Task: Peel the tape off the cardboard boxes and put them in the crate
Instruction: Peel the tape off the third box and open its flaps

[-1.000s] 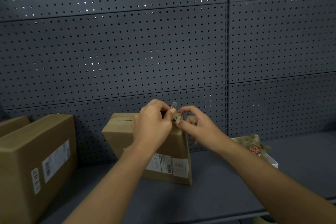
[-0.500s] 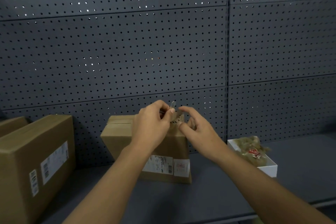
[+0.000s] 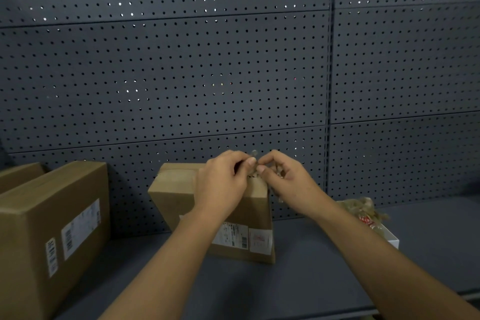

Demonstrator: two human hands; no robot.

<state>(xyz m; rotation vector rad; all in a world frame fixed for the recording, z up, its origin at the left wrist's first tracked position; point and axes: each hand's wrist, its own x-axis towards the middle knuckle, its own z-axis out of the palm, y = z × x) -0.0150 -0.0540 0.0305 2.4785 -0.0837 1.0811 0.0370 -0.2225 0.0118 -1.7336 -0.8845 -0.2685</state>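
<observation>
A small cardboard box stands tilted on the dark shelf, leaning back toward the pegboard, with shipping labels on its front lower part. Both hands work at its top right corner. My left hand has its fingers curled and pinches a small clear piece of tape that sticks up above the box. My right hand pinches at the same spot with thumb and forefinger, its other fingers curled. The two hands' fingertips nearly touch. No crate is in view.
A larger cardboard box with barcode labels stands at the left, another box edge behind it. A small white box holding crumpled tape sits at the right. A dark pegboard wall backs the shelf.
My right hand has drawn closer to the left one, so the fingertips now meet at the box's top corner. The view has shifted slightly; the box stays where it was.
</observation>
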